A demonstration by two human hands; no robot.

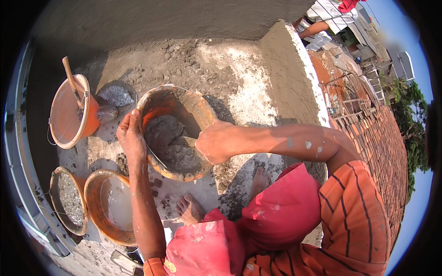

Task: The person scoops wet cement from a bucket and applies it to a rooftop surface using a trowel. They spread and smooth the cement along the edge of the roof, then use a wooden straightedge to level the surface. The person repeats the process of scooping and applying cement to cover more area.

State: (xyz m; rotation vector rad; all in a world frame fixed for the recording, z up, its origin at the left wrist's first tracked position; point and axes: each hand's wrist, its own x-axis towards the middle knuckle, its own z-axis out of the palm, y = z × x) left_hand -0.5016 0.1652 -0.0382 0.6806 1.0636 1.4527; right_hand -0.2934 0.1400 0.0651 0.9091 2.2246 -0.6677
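In front of me stands an orange mortar-smeared bucket (201,106), its wire handle lying against the rim. Wet grey mortar (162,132) fills its lower part. My left hand (130,131) grips the left rim, thumb uppermost. Over the right side of the bucket, my right hand (215,141) is closed in a fist around a trowel (188,140). The trowel's blade is mostly sunk in the mortar, and its handle is hidden by my fingers.
At left stands an orange bucket (93,120) with a wooden-handled tool (70,76). Clear plastic bags (116,95) lie beside it. Lower left are a bucket of cloudy water (110,233) and one of grey mix (56,202). A low wall (294,83) rises at right; another person (329,20) is beyond it.
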